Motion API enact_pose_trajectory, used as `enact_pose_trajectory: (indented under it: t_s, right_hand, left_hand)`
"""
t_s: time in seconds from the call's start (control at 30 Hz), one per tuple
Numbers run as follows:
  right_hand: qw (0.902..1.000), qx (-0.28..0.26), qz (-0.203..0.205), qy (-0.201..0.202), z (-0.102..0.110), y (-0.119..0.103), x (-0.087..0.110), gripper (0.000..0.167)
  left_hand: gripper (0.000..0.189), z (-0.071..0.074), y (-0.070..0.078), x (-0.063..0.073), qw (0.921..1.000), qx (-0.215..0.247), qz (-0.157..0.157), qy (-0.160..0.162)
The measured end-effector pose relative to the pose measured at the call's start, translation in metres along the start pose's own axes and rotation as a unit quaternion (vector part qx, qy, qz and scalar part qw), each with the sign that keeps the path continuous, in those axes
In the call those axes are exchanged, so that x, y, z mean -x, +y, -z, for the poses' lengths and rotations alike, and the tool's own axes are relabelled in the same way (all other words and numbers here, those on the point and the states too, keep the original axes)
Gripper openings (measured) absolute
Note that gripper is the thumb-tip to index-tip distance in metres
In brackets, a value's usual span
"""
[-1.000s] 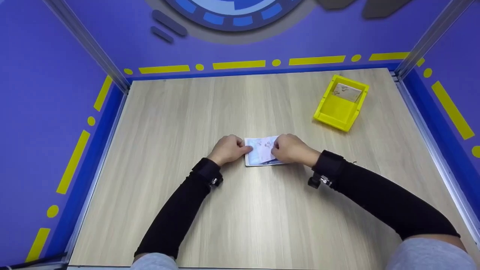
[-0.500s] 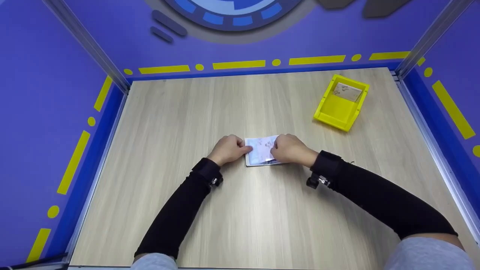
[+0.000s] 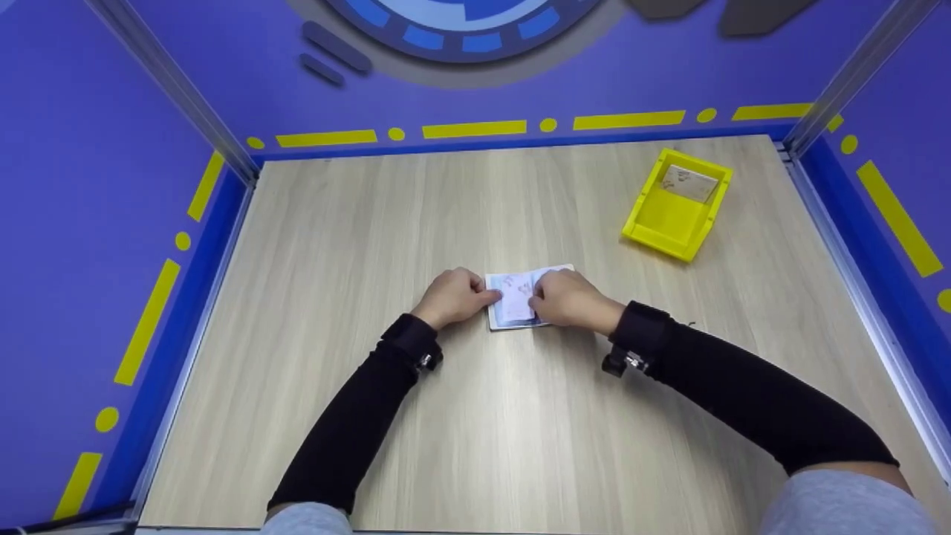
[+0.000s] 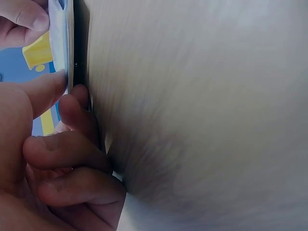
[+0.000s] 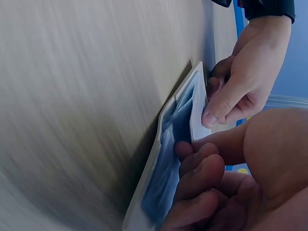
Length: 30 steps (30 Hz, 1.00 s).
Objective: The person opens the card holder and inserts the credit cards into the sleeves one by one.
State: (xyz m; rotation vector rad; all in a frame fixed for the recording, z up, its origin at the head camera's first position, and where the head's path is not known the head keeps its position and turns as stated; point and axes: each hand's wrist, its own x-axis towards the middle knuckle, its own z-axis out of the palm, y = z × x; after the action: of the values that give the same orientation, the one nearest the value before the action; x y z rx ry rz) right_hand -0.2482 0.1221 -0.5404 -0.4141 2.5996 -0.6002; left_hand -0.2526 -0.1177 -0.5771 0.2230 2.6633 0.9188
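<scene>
A small opened card holder with a pale cover and bluish, see-through sleeves lies on the table in front of me. Over its left part sits a pale pinkish card with small printed figures. My left hand pinches the holder's left edge, thumb on top and index finger underneath, as the left wrist view shows. At the card's right edge, my right hand pinches it between thumb and index finger. That hand covers part of the holder's right half. In the right wrist view, the card stands slightly above the sleeve.
A yellow bin stands at the back right of the wooden table. A cream patterned piece leans against its far inner wall. Blue panels with metal posts enclose the back and sides.
My right hand has shifted slightly left with the pale card. More of the holder's upper right corner shows now. The left hand has stayed in place.
</scene>
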Motion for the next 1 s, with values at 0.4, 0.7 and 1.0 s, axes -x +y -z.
enact_pose_trajectory:
  t_s: [0.4,0.7,1.0]
  right_hand:
    - [0.9995,-0.011,-0.003,0.028,-0.001,-0.001,-0.004,0.025]
    - [0.9976,-0.009,0.042,0.054,-0.004,0.0,-0.004,0.021]
    - [0.9976,-0.009,0.05,0.047,0.013,0.008,-0.001,0.026]
  left_hand:
    - [0.046,0.001,0.001,0.002,0.9999,-0.01,-0.009,0.002]
    - [0.05,0.0,0.001,0.001,0.9996,-0.02,-0.017,0.006]
    - [0.047,-0.001,0.0,0.002,0.9998,-0.006,-0.009,0.014]
